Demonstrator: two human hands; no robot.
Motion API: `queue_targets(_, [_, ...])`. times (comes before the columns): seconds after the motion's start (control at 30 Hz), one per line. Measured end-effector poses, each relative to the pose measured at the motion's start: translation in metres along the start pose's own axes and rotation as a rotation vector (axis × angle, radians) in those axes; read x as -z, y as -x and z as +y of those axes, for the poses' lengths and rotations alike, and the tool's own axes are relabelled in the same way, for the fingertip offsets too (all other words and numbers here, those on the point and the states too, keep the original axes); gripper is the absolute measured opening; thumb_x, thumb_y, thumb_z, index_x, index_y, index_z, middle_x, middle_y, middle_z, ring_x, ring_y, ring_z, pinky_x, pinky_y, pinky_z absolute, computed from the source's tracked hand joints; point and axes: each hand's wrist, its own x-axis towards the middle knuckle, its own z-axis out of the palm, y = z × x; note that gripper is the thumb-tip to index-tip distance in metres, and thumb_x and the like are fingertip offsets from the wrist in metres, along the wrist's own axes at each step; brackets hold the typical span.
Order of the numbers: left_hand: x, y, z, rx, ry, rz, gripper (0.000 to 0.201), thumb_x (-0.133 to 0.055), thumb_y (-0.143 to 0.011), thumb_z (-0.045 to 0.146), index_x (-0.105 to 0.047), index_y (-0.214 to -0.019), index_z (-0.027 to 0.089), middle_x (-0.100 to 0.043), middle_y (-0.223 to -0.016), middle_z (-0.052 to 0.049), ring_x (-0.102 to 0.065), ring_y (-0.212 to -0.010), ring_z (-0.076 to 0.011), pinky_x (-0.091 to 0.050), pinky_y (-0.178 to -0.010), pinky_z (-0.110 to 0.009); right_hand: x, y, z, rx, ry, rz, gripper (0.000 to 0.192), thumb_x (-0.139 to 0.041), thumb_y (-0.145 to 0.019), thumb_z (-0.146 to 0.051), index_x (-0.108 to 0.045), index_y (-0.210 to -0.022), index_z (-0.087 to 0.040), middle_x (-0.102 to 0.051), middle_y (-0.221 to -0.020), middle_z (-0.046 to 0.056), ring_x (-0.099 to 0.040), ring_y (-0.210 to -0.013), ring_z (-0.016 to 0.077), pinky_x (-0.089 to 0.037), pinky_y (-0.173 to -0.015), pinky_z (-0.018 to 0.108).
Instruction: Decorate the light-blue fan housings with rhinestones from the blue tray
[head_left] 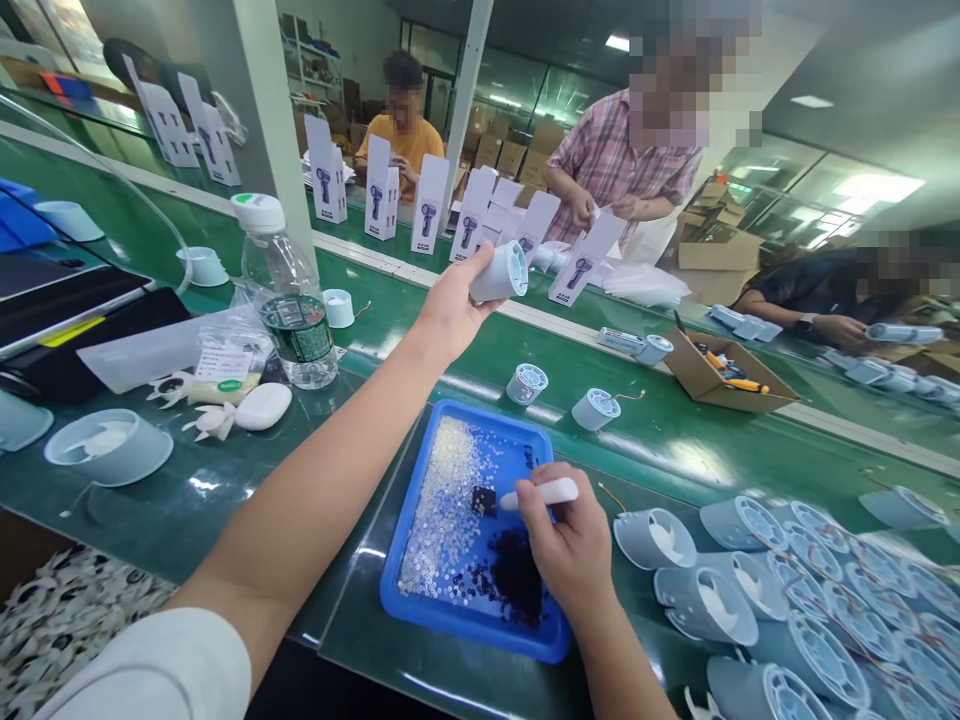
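1. The left hand (450,310) gripped a housing (501,273), raised above the belt (660,440) toward its far edge.
2. The right hand (570,545) pinched a white pen (541,494), tip over the blue tray (465,625) at the near edge.

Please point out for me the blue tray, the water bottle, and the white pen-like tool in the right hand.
blue tray (420,612): head view, on its near left rim.
water bottle (294,320): head view, on its label.
white pen-like tool (551,492): head view, on the shaft above the fingers.
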Motion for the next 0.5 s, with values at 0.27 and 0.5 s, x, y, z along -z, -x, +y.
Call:
queue_targets(0.27, [-0.002, 0.005, -0.015, 0.099, -0.177, 0.011, 0.022, -0.064, -0.081, 0.037, -0.056, -0.079, 0.016, -0.061, -0.089, -0.008, -0.057, -0.093, -0.0197, -0.050, -0.077, -0.033, -0.001, -0.002, 0.002, -0.025, -0.058, 0.041, 0.014, -0.054, -0.091, -0.029, -0.051, -0.079, -0.022, -0.055, -0.068, -0.002, -0.054, -0.059, 0.0127, -0.045, -0.057, 0.025])
queue_targets(0.5, [-0.021, 0.026, -0.028, 0.315, -0.456, -0.160, 0.029, -0.050, -0.090, 0.033, -0.052, -0.066, 0.016, -0.054, -0.065, -0.002, -0.050, -0.059, -0.0106, -0.046, -0.059, -0.027, 0.006, -0.008, 0.004, -0.106, -0.335, 0.516, 0.016, -0.062, -0.087, -0.030, -0.056, -0.100, -0.021, -0.063, -0.104, 0.008, -0.070, -0.082, 0.0191, -0.057, -0.076, 0.037])
